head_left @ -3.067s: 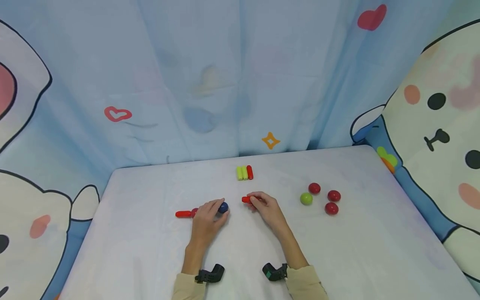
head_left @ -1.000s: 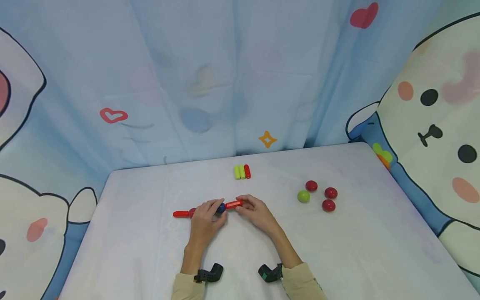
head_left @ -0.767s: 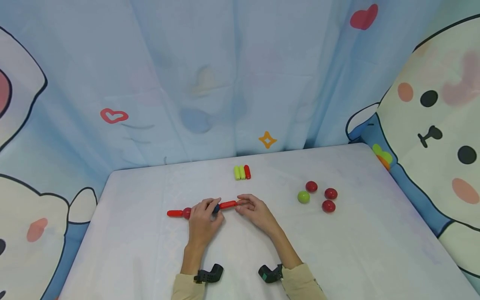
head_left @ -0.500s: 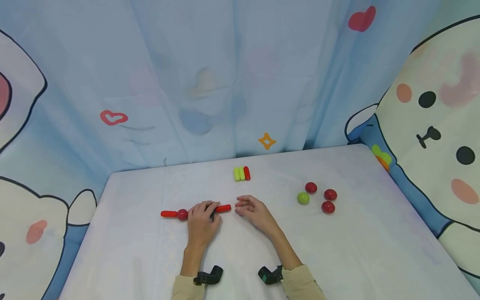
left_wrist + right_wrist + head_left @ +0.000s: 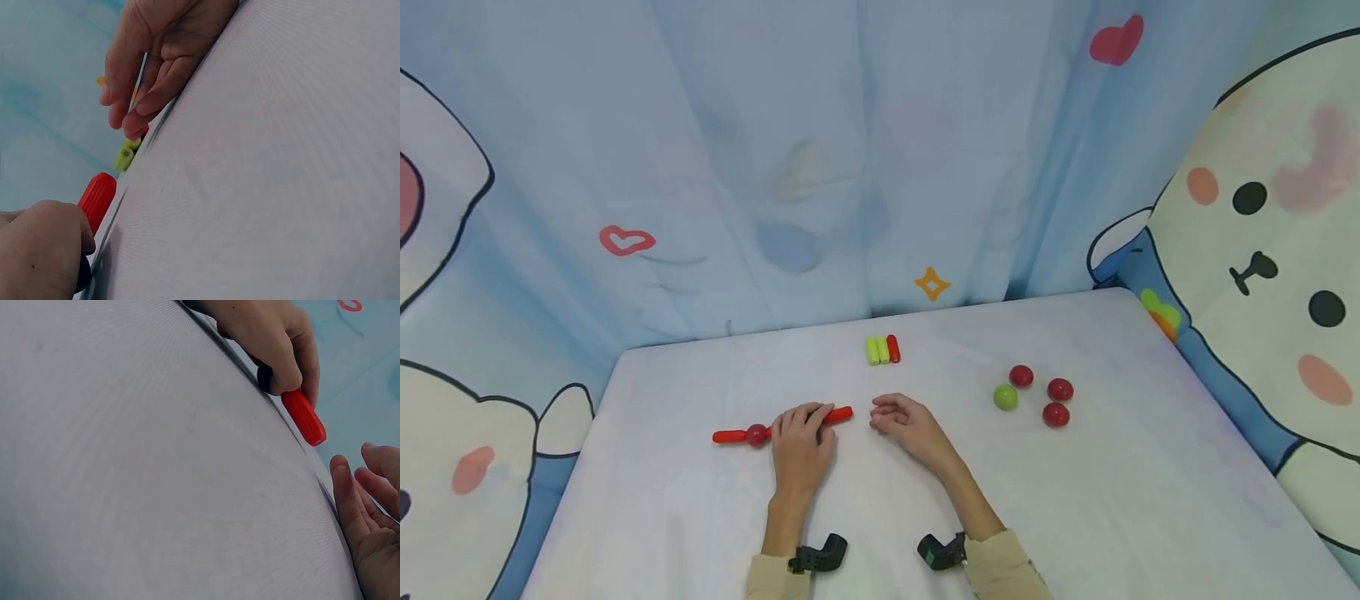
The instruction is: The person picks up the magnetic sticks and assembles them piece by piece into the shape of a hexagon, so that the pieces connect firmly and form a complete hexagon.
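Note:
A chain of red rods and balls lies across the table, its left end a red rod (image 5: 728, 437) joined to a red ball (image 5: 757, 435). My left hand (image 5: 801, 450) covers the chain's middle and grips it around a dark blue ball (image 5: 264, 377), partly visible in the right wrist view. Out of that ball, past the fingers, sticks another ribbed red rod (image 5: 304, 419), pointing right. My right hand (image 5: 913, 429) hovers just right of that rod's tip, fingers loosely bent, holding nothing. What lies under the left palm is mostly hidden.
Two yellow-green rods (image 5: 877, 350) and a red rod (image 5: 892, 348) lie side by side near the back edge. To the right sit a green ball (image 5: 1005, 397) and several red balls (image 5: 1056, 415). A blue curtain (image 5: 775, 167) hangs behind the white table (image 5: 1075, 508).
The right hand brought a red rod to the blue ball, then let it go. The left hand has since drawn the chain leftward, away from the right hand, which stayed nearly still.

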Demonstrator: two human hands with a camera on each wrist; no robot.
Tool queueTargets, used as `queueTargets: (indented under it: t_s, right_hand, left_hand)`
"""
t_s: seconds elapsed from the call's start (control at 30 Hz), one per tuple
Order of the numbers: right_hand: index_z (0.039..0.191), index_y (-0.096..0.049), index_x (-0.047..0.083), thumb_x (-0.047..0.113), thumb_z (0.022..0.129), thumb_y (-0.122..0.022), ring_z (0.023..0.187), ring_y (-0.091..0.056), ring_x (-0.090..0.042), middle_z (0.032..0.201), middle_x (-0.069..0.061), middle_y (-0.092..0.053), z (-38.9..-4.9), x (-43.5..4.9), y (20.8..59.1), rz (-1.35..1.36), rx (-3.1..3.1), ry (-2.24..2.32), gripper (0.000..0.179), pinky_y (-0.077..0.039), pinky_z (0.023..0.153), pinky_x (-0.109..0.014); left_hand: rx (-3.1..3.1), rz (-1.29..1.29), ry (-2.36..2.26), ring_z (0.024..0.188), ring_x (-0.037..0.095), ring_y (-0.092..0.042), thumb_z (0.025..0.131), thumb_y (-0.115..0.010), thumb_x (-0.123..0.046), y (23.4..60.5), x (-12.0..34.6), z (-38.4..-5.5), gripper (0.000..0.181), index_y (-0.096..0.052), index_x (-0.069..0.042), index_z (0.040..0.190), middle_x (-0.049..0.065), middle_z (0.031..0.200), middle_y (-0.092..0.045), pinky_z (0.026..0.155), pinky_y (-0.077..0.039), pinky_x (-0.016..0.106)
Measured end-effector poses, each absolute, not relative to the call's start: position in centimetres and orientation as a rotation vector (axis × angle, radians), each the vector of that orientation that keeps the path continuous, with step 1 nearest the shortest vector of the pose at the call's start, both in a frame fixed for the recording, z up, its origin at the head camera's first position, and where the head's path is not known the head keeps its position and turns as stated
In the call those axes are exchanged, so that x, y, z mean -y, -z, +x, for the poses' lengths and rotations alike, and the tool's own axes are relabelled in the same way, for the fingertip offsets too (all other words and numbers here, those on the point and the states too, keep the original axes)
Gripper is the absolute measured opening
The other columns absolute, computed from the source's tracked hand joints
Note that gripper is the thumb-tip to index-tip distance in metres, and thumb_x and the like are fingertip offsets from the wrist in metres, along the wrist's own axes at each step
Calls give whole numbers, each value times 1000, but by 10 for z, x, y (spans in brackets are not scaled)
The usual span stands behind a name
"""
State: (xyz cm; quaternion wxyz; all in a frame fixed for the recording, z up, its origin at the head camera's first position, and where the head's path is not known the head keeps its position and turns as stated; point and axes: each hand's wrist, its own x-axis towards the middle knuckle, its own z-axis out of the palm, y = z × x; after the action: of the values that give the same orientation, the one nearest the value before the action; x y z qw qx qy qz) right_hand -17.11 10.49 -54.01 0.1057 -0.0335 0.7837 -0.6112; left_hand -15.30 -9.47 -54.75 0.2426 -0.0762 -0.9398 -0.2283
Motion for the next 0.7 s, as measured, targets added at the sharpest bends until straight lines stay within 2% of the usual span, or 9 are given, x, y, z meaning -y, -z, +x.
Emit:
queueTargets:
  t_s: [0.33,0.7]
  right_hand:
    - [121,-63,13,27,91,-68,93,-70,-13,105,-3,-70,-171,-104,542,-109,-2298,1820,34,-56,87,-25]
    - [120,-63,14,27,91,-67,92,-69,-11,103,-3,-70,-171,-105,542,-103,-2321,1796,32,-56,86,-24]
  left_hand:
    - [2604,-90,643,113,28,-57,87,-62,-11,550,98,-153,36,-68,-16,122,6,119,-66,109,-32,56]
    - [2688,-56,523,120,29,-52,88,-69,-10,548,98,-152,50,-57,-17,135,7,129,-59,101,-40,52]
